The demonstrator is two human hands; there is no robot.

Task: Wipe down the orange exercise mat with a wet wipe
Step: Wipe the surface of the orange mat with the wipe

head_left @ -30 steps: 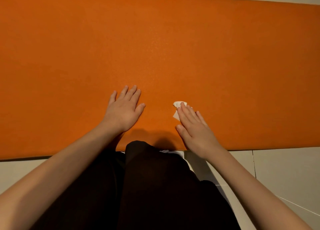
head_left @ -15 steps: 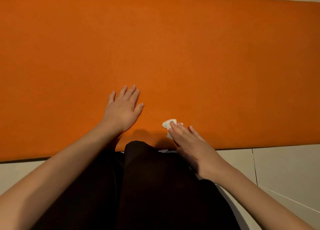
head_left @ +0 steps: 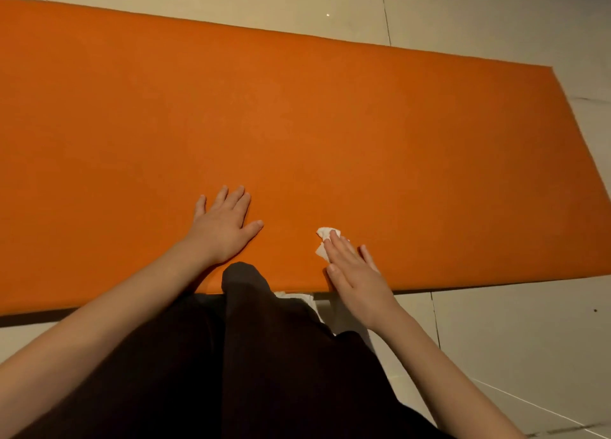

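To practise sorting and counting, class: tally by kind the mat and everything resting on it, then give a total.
Mats: 1, the flat orange exercise mat
Wipes: 1, the crumpled white wet wipe
Hands: 2, the left hand and the right hand
Total: 4

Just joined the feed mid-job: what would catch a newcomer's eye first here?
The big orange mat fills most of the view, lying on pale floor tiles. Near its close edge the right hand presses a white wipe flat, while the left hand rests spread on the mat.
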